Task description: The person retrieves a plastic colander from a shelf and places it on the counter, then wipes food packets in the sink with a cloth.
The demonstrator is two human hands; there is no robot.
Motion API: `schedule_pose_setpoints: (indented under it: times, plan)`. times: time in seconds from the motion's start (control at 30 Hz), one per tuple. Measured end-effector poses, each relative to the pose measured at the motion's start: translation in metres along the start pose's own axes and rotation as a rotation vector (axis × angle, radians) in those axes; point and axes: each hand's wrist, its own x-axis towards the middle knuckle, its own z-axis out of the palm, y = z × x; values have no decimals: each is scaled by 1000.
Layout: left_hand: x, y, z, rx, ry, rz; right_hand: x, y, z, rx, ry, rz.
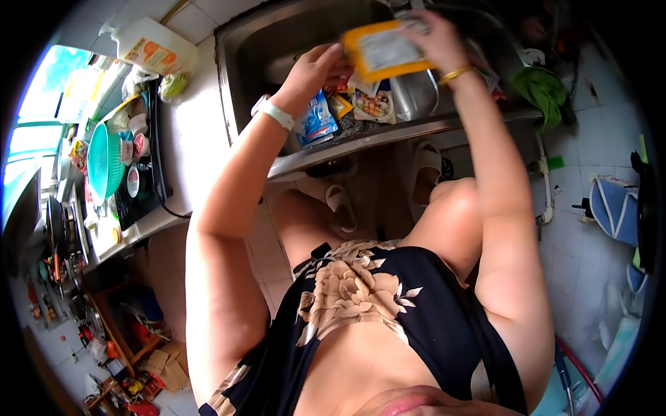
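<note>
Over the metal sink (305, 163), both hands are raised around a yellow packet (388, 52) with a pale label. My right hand (437, 41) grips its right end and is slightly blurred. At the packet's left edge, my left hand (312, 76) has its fingers bent together, pressed against the edge. Below them in the basin lie a blue and white pouch (317, 119), a packet with a food picture (374, 105) and other packets, partly hidden. A metal container (414, 96) stands beside these.
On the left counter (191, 132) are a white jug with an orange label (158, 47), a teal basket (105, 161) and small tubs. A green cloth (540, 90) hangs at the sink's right end. White pipes (546, 180) run down the right wall.
</note>
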Motion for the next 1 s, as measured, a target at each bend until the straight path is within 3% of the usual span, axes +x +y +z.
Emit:
schedule_pose_setpoints:
  times: [0.03,0.07,0.1,0.13,0.17,0.2,0.27,0.3,0.33,0.37,0.4,0.5,0.73,0.9,0.97,1.0]
  plan:
    - [0,-3,-2,409,20,197,4,0,-31,20,22,103]
    - [0,-2,-3,826,42,397,18,34,-59,-67,142,4]
    - [-19,19,13,1060,75,358,18,33,-87,-220,256,136]
    - [-29,23,27,1158,63,435,20,47,-112,-335,376,14]
    - [-40,27,40,1256,59,515,20,63,-130,-471,437,53]
    - [-50,31,57,1385,48,638,14,60,-140,-470,440,140]
    - [-56,36,91,1459,-119,673,16,99,-155,-620,369,222]
    - [-59,35,107,1436,-97,826,25,148,-164,-658,320,174]
    - [-61,43,120,1598,-214,726,34,188,-166,-664,276,118]
    - [-73,76,137,1709,-388,491,42,219,-174,-766,111,221]
    - [-79,86,144,1722,-419,485,53,258,-182,-646,8,330]
    - [-87,103,125,1733,-405,452,73,293,-176,-794,-78,362]
    - [-81,114,119,1754,-464,440,68,278,-195,-943,30,325]
    - [-55,104,109,1801,-469,437,49,249,-226,-931,220,171]
    - [-35,95,96,1854,-473,402,39,218,-203,-864,293,67]
    - [-25,92,87,1880,-468,377,26,142,-182,-845,244,210]
